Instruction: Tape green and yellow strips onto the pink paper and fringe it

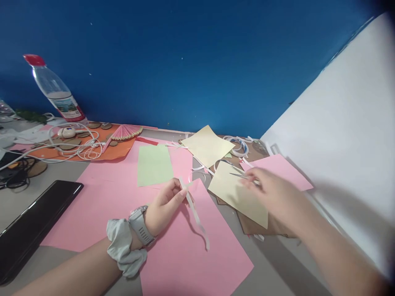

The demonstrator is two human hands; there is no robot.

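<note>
My left hand [165, 205] pinches the top of a thin white paper strip [194, 213], which hangs down over a large pink sheet [191, 255]. A grey watch and a grey scrunchie sit on that wrist. My right hand [271, 191] is blurred by motion and reaches over a pale yellow sheet [237, 197], its fingertips at a small pair of scissors [242, 175] lying there. Whether it grips them I cannot tell.
A green sheet [153, 165], another yellow sheet [206, 144] and a pink sheet [277, 168] lie around. White cable [83, 150], a folded pink fan [125, 132] and a water bottle [55, 90] sit at the back left. A black tablet [33, 222] is at left, a white board [348, 135] at right.
</note>
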